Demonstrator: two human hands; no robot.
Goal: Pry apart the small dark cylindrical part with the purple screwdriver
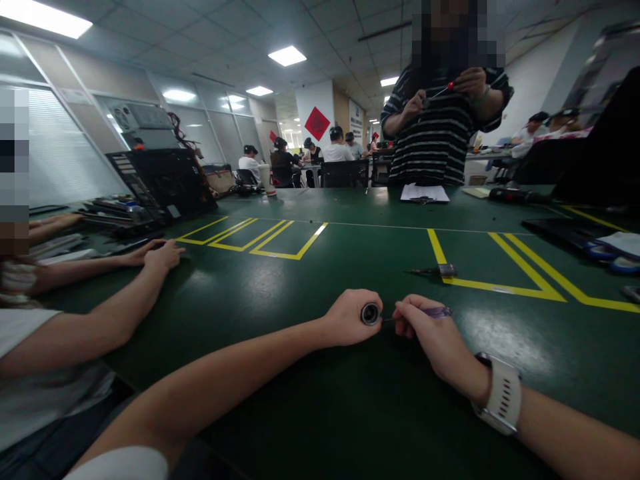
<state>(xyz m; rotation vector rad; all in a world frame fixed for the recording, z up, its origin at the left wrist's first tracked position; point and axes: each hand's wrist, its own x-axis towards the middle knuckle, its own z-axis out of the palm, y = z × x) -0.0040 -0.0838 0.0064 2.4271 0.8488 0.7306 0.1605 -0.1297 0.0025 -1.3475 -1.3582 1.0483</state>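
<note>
My left hand point(350, 319) is wrapped round a small dark cylindrical part point(371, 314), whose ringed, hollow end faces me. Just to its right, my right hand point(425, 327) grips a screwdriver point(439, 312) with a see-through purple handle. The thin shaft points left at the cylinder's side; whether the tip touches it I cannot tell. A watch with a pale strap point(500, 393) is on my right wrist. Beyond my right hand, a dark pointed tool point(425, 271) lies on the green tabletop point(280, 400), with a short dark cylinder point(447, 270) at its right end.
Yellow tape point(275, 254) marks out boxes on the table. At left, another person's hands point(163, 253) rest near computer parts point(160, 180). Across the table, a standing person point(433, 133) holds a red-handled screwdriver point(450, 86) above a clipboard point(425, 193). A paper cup point(269, 180) stands further back.
</note>
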